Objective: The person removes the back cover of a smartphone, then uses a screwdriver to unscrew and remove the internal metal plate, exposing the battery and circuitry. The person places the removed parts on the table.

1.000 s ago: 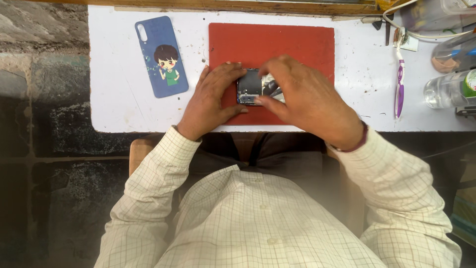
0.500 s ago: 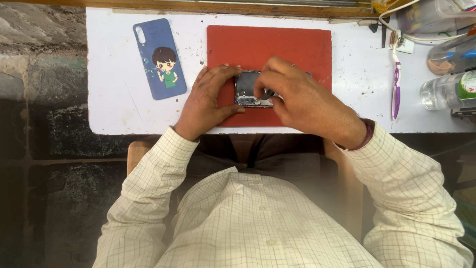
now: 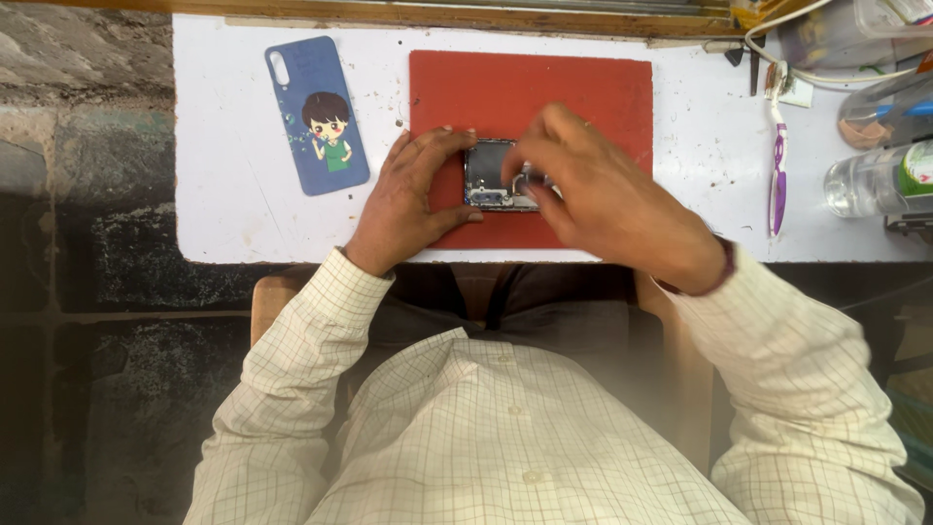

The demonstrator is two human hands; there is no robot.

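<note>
Both hands work a small opened phone (image 3: 498,177) lying on the red mat (image 3: 583,87) of the desk (image 3: 224,224). Left hand (image 3: 413,199) pinches its edge; right hand (image 3: 607,199), earlier cupped flat over it, has lifted, fingertips now curled, picking at its inside.

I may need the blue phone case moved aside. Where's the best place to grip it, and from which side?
Take the blue phone case by its two long edges, coming straight down from above. It lies flat on the white table, clear of the red mat and both hands, so nothing blocks its sides.
</note>
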